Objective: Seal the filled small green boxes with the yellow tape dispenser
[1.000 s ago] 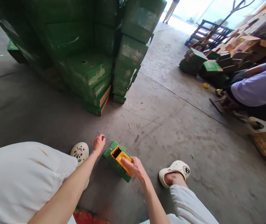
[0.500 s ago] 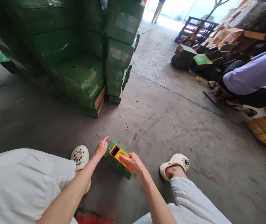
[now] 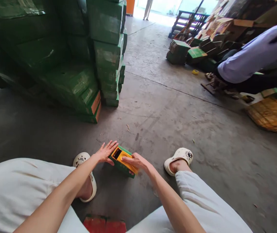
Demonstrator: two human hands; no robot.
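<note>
The right hand [image 3: 139, 163] is closed around a yellow handheld device [image 3: 130, 166], thumb across its upper face. The device is positioned over a small green carton [image 3: 122, 169] on the floor [image 3: 153, 129], between two cream clogs [image 3: 182, 154]; whether it rests on the carton cannot be determined. The left hand [image 3: 103, 153] is open, fingers spread, gripping nothing, at the carton's left end.

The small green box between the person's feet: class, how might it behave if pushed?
The small green box would probably slide rather than roll, given its flat sides and straight edges. Its squared outline suggests it is fairly stiff and may hold its shape. Its weight is hard to judge, since no contents show.
</note>
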